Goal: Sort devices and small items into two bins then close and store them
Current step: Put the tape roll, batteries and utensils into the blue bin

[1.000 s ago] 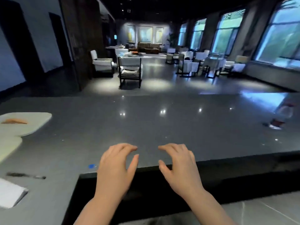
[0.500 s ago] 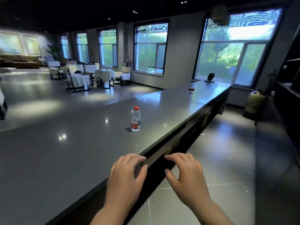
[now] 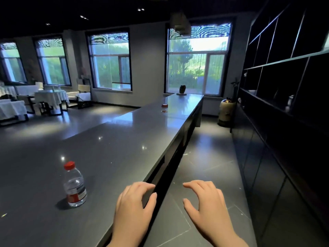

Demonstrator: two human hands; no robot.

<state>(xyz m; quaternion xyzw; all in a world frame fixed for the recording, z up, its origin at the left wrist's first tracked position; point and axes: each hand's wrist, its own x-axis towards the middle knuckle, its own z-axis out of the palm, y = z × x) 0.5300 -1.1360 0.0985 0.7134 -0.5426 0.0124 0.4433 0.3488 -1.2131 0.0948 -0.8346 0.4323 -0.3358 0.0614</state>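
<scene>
Both hands, left hand (image 3: 132, 209) and right hand (image 3: 204, 205), loosely spread and holding nothing; bench (image 3: 115, 150) bears only a water bottle (image 3: 74, 186) left of them; no bins visible, so locating them likely comes next.

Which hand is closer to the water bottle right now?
Left. The left hand hovers over the counter edge just right of the water bottle; the right hand is farther right, above the floor.
</scene>
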